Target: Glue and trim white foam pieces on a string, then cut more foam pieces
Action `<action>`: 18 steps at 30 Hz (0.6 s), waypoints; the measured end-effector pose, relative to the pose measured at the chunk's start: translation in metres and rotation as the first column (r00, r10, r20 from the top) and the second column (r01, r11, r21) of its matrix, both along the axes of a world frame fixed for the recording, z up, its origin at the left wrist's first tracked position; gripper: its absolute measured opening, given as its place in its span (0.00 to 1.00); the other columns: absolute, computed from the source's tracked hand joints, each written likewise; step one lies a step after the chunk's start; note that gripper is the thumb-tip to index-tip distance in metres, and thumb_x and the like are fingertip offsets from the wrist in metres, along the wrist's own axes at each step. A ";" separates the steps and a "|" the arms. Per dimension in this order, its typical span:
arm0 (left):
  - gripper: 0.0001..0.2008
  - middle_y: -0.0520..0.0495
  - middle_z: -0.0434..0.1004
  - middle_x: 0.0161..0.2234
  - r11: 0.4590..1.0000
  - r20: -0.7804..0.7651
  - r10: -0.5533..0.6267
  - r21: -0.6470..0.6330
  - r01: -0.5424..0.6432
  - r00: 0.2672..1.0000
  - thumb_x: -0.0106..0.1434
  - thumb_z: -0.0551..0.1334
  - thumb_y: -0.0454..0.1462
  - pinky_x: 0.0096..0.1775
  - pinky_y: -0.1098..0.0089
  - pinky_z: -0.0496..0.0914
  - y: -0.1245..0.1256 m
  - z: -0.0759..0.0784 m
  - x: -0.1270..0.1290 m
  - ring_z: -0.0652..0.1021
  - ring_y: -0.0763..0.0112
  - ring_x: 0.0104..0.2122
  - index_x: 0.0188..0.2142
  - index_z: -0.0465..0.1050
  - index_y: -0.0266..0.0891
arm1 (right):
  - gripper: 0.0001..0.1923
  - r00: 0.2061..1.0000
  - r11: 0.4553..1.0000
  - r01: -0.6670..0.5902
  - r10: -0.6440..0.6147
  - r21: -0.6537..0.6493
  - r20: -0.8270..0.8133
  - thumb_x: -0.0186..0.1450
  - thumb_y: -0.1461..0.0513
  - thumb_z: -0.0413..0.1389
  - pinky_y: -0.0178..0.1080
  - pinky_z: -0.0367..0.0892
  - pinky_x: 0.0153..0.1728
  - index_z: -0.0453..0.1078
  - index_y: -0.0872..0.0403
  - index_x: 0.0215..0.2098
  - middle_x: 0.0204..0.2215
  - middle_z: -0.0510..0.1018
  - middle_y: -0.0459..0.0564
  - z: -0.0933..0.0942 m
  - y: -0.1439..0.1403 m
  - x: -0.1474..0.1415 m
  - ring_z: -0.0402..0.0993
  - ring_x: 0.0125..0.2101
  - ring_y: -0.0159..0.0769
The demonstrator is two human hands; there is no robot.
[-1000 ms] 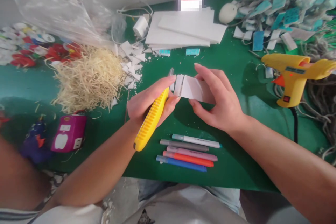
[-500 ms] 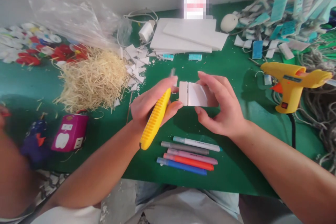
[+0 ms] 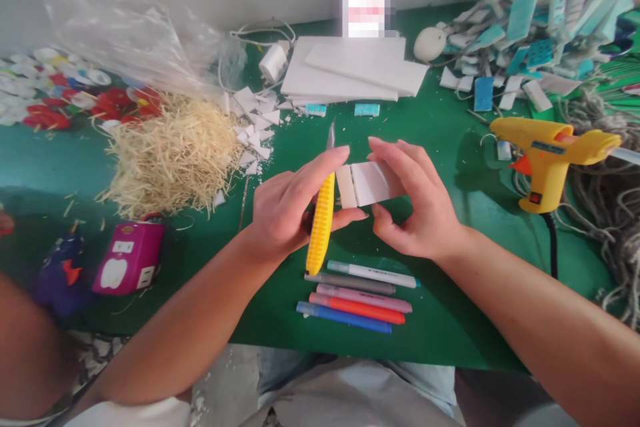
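Observation:
My left hand (image 3: pixel 281 208) is closed round a yellow utility knife (image 3: pixel 321 227), its ribbed handle nearly upright and its blade pointing away from me. The left fingertips are at the near end of a small white block (image 3: pixel 373 182). My right hand (image 3: pixel 425 203) grips that block between thumb and fingers, which hide its right end. A narrow strip at its left end is set off by a gap or groove. Below the hands lie several markers, among them a white one (image 3: pixel 375 274), an orange-red one (image 3: pixel 357 307) and a blue one (image 3: pixel 345 317).
To the right, a yellow glue gun (image 3: pixel 547 153) lies beside grey cord (image 3: pixel 595 213). White foam sheets (image 3: pixel 345 83) are at the back. Straw (image 3: pixel 170 153) and a purple socket block (image 3: pixel 131 257) sit to the left. Part of another person's arm (image 3: pixel 30 353) shows at the left edge.
My left hand has shifted right, and the knife has turned more upright with its blade now clearer. The white block has tilted slightly in my right hand.

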State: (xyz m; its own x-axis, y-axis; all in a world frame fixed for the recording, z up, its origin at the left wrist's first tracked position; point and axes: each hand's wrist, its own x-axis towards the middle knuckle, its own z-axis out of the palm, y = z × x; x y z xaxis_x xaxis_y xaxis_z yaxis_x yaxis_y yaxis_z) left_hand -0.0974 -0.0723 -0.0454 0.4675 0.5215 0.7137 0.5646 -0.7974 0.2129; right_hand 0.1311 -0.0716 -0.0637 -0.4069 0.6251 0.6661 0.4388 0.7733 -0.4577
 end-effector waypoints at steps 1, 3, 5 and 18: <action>0.37 0.40 0.83 0.54 1.000 -0.004 0.009 0.000 -0.009 1.000 0.66 0.71 0.50 0.44 0.66 0.84 -0.001 0.001 0.000 0.86 0.57 0.47 0.67 0.61 0.43 | 0.45 1.000 1.000 -0.014 0.014 -0.010 -0.002 0.58 0.65 0.55 0.59 0.72 0.57 0.53 0.48 0.74 0.60 0.74 0.59 0.001 0.000 0.001 0.74 0.55 0.50; 0.34 0.42 0.84 0.53 0.999 -0.015 0.033 -0.009 -0.033 0.999 0.66 0.71 0.50 0.43 0.65 0.85 -0.002 0.002 0.001 0.87 0.57 0.46 0.66 0.62 0.44 | 0.46 0.999 0.999 -0.042 0.042 -0.027 -0.002 0.58 0.66 0.55 0.56 0.76 0.52 0.52 0.48 0.74 0.60 0.73 0.59 0.002 0.001 0.002 0.73 0.55 0.50; 0.33 0.43 0.84 0.53 0.998 -0.016 0.051 -0.031 -0.051 0.999 0.67 0.71 0.50 0.43 0.64 0.85 -0.003 0.002 0.003 0.87 0.57 0.45 0.65 0.63 0.45 | 0.46 0.998 0.997 -0.062 0.062 -0.044 -0.001 0.58 0.66 0.55 0.54 0.79 0.47 0.51 0.47 0.75 0.61 0.72 0.59 0.003 0.001 0.003 0.74 0.54 0.50; 0.33 0.42 0.85 0.51 0.998 0.116 0.026 -0.060 -0.019 0.993 0.66 0.73 0.47 0.43 0.66 0.85 -0.006 -0.002 0.008 0.87 0.60 0.42 0.64 0.65 0.43 | 0.38 0.996 0.996 -0.071 0.068 -0.050 -0.066 0.57 0.66 0.55 0.45 0.79 0.37 0.63 0.50 0.67 0.52 0.71 0.58 0.003 -0.002 0.001 0.73 0.51 0.47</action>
State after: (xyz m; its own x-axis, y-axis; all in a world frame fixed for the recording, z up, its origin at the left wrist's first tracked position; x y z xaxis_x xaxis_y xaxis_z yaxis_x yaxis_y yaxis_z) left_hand -0.0891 -0.0783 -0.0476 0.3702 0.5738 0.7306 0.5510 -0.7688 0.3246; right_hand 0.1324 -0.0737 -0.0611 -0.4083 0.6315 0.6592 0.3533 0.7752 -0.5237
